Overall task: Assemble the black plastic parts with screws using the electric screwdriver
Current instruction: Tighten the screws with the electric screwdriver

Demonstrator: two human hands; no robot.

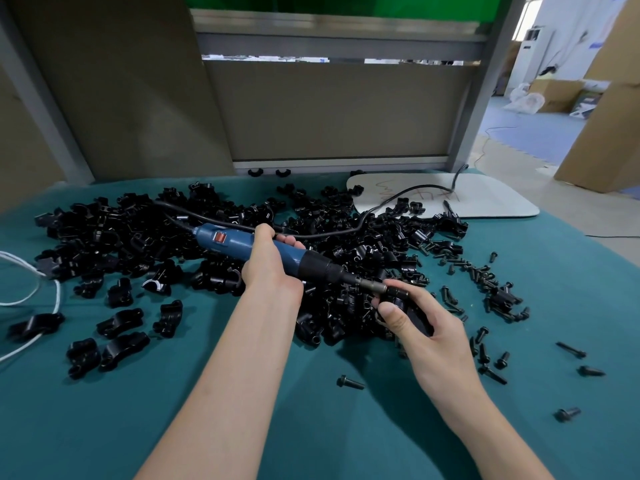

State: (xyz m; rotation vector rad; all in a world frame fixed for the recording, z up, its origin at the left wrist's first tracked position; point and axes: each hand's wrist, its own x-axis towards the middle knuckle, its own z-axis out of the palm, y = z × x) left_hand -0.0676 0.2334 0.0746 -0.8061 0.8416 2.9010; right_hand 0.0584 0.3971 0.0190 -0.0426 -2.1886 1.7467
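Teal tablecloth (329,427) is strewn with black plastic parts (173,237) in a heap. At the heap's near edge, a blue electric screwdriver (235,241) is gripped by the left hand (268,268), and one black part (403,299) is pinched by the right hand (429,337).

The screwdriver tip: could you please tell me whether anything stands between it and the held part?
Nothing visible does: the electric screwdriver in the left hand touches the black plastic part pinched in the right hand.

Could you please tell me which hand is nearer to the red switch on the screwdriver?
Left. The left hand grips the screwdriver just beside the red switch; the right hand holds a black part at the tip end.
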